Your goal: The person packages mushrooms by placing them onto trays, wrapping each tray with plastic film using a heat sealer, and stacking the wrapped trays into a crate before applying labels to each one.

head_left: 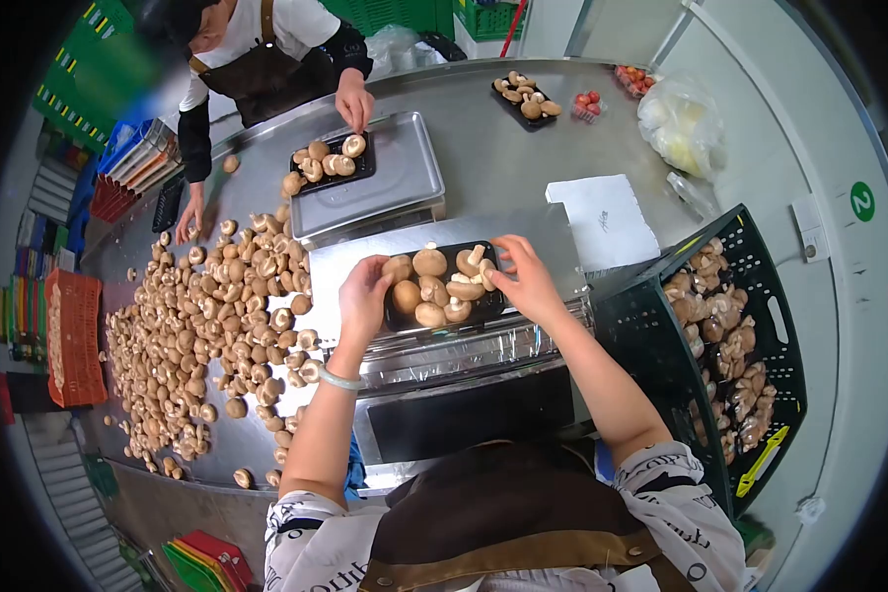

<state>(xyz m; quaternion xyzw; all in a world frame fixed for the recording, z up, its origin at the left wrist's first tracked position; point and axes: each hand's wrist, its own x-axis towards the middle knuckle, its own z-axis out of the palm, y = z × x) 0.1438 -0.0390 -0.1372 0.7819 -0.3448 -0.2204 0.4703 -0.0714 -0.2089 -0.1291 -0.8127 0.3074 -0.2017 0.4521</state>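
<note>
A black tray of brown shiitake mushrooms is between my two hands, above the metal top of a wrapping machine with clear film. My left hand grips the tray's left end, its fingertips by a mushroom. At the other end my right hand closes on the tray's edge, fingers against the mushrooms there. Several mushrooms in the tray show stems upward. Left of my forearm spreads a big pile of loose mushrooms on the steel table.
Across the table a co-worker's hand touches a mushroom in another black tray on a scale. A dark crate of packed mushrooms stands at right. White paper, a filled tray and a plastic bag lie farther back.
</note>
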